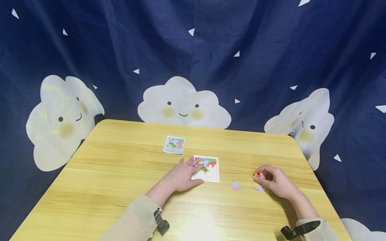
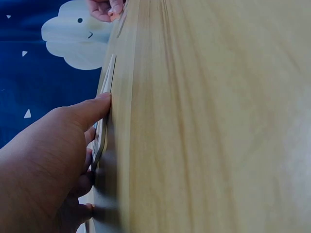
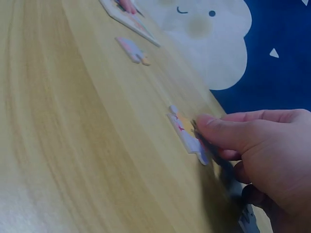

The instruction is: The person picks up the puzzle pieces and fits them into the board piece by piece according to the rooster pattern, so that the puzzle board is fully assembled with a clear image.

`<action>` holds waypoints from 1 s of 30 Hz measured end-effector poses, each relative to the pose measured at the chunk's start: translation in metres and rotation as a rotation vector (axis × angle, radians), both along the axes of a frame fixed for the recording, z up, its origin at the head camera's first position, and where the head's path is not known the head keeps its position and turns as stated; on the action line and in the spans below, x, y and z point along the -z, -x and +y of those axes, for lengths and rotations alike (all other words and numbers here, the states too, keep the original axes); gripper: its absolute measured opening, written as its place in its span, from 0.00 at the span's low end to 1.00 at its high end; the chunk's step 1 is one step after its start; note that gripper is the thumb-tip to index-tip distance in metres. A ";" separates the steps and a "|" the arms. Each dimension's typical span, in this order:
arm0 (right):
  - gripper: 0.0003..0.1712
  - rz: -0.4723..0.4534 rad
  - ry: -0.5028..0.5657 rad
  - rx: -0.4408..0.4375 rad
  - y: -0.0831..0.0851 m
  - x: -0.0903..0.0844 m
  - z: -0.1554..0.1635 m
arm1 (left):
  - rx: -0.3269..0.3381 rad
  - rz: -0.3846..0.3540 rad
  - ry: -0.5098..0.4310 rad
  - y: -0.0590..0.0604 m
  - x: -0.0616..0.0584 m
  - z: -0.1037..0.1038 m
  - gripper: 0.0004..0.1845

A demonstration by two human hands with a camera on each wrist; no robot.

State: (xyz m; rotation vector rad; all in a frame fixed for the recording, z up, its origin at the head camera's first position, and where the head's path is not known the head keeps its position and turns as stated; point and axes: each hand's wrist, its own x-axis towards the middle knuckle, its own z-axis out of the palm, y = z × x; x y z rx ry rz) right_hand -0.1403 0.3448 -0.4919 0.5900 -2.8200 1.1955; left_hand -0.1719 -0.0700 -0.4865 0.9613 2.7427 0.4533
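Pinching the orange piece [image 1: 258,174] between thumb and fingers, the right hand [image 1: 275,182] would do well to grip lightly by the edge. The piece's printed face shows to the head view; fingers hide its long axis. It is by the yellow piece [image 1: 257,186]; leftward lie the purple piece [image 1: 235,185] and board [image 1: 211,178], which the left hand's [image 1: 182,175] extended fingers touch.

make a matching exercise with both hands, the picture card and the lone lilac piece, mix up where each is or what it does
1. left hand
2. right hand
3. picture card
4. lone lilac piece

A. past the far left corner of the puzzle board
B. pinches an orange piece
C. between the board and the pinched piece
D. rests on the board

Pairs: 1-D, 2-B, 3-A, 4-C
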 end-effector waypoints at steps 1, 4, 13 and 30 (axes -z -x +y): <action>0.09 0.001 0.008 0.001 0.000 0.000 -0.001 | -0.001 -0.001 -0.002 0.000 0.000 0.000 0.39; 0.09 -0.001 0.014 0.014 0.000 0.001 -0.002 | -0.001 -0.002 -0.004 0.000 0.000 0.000 0.39; 0.20 -0.068 0.003 0.050 0.001 -0.007 -0.006 | 0.002 0.002 0.002 0.001 0.001 0.000 0.39; 0.21 -0.045 0.027 -0.085 0.011 -0.022 -0.047 | -0.003 0.003 0.004 0.000 0.000 0.000 0.39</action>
